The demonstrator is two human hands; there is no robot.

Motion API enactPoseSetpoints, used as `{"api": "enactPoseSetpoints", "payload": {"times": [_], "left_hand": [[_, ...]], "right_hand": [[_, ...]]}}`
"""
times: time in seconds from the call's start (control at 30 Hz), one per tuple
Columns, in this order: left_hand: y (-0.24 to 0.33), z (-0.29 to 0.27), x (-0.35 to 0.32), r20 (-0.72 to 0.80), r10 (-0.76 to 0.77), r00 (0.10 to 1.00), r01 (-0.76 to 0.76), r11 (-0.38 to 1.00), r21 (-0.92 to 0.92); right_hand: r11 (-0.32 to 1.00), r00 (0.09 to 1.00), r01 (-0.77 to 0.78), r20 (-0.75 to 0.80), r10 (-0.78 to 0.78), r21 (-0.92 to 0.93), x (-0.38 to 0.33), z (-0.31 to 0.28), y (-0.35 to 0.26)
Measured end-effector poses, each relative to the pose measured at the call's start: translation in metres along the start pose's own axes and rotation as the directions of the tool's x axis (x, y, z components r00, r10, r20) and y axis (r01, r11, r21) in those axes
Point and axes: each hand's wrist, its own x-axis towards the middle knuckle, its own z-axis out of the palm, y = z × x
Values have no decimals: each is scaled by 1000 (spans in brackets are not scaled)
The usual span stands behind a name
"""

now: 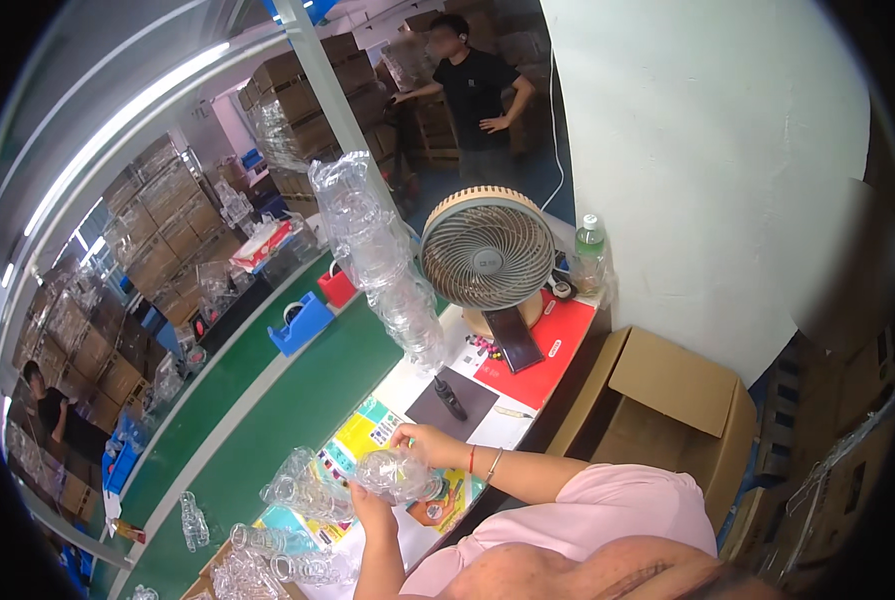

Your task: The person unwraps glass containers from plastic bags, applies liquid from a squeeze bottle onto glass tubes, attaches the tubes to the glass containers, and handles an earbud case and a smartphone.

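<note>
Standing far to the left of the fan, well apart from it, is a person in dark clothing, and nearer the fan is a blue bin. Wrapped cartons are piled behind and to the left of the fan. A green work surface stretches along the fan's left side. On that surface, in front and well to the left of the fan, lies a single clear bottle-shaped piece; farther forward, a brown open box holds a jumble of clear pieces. A blue tape dispenser sits left of the fan, and a red tape dispenser stands closer to it. Forward and left of the fan, more clear vessels lie together. The left hand, in front of the fan, grasps a rounded clear vessel from its near side. A tall column of nested clear plastic rises just left of the fan. The right hand, also in front of the fan, grips the vessel from its far side. A dark phone leans just before the fan. To the fan's right are a green-and-clear bottle and, farther forward, an open cardboard carton.
</note>
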Motion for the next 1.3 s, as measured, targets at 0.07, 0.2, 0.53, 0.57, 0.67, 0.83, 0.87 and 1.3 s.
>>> {"api": "enactPoseSetpoints", "payload": {"times": [0.07, 0.2, 0.53, 0.57, 0.67, 0.83, 0.87, 1.3], "left_hand": [[3, 0, 1, 15, -39, 999, 39, 999, 23], [-13, -5, 5, 32, -60, 998, 60, 998, 3], [-40, -9, 5, 8, -79, 997, 79, 992, -98], [-39, -9, 4, 29, -99, 995, 102, 989, -111], [-40, -7, 1, -16, -147, 989, 141, 970, -196], [-47, -10, 6, -34, -190, 981, 181, 967, -182], [-46, -10, 7, -30, -186, 982, 179, 971, -160], [-52, -12, 18, -58, -129, 990, 130, 991, 26]], "right_hand": [[993, 996, -90, 30, 87, 81, 1, 0, 7], [995, 996, -92, 3, 92, 39, -2, -2, 9], [958, 985, -165, -7, 172, 235, -15, 1, 7], [959, 987, -152, -7, 158, 239, -20, 1, 5], [714, 955, -257, 59, 289, 651, -39, -3, -7], [662, 951, -272, 92, 295, 699, -58, -9, -21], [750, 967, -231, 59, 249, 620, -60, -9, -22], [977, 976, -168, -114, 183, 130, -47, 8, 34]]}}
